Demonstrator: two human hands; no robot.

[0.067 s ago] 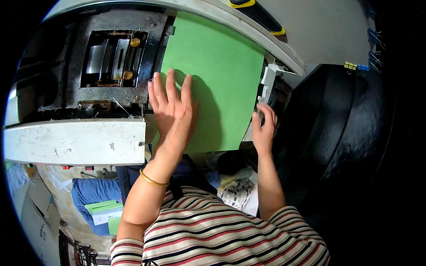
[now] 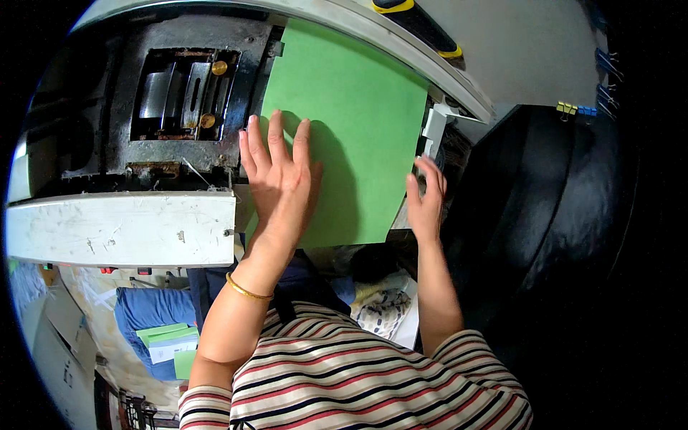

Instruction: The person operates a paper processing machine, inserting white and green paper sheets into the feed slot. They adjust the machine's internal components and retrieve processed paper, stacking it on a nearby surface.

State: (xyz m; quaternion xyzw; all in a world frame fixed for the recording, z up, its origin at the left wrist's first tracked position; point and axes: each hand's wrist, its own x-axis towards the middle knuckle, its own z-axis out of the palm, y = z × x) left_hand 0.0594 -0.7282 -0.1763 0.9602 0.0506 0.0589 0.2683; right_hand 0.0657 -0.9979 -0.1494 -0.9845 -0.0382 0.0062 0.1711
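A large green sheet of paper or card (image 2: 373, 136) lies flat on the bed of a dark, worn machine (image 2: 247, 50). Over its left edge, fingers spread and palm down, is my left hand (image 2: 281, 168); its shadow falls on the green surface, and whether the fingertips touch it I cannot tell. Just off the sheet's right edge my right hand (image 2: 428, 201) is raised, thumb and fingers apart and slightly bent, with nothing visible in it. Beyond its fingertips sits a white bracket-like part (image 2: 433, 129) at the sheet's side.
To the left, the machine has a recess with two brass knobs (image 2: 213, 93), fronted by a scuffed white panel (image 2: 122, 228). A black-and-yellow tool (image 2: 419, 27) rests on the far ledge. At right stands a black sheeted surface (image 2: 537, 193) with binder clips (image 2: 575, 110).
My right hand has shifted slightly away from me, up along the sheet's right edge toward the white bracket. My left hand and the green sheet stay where they were.
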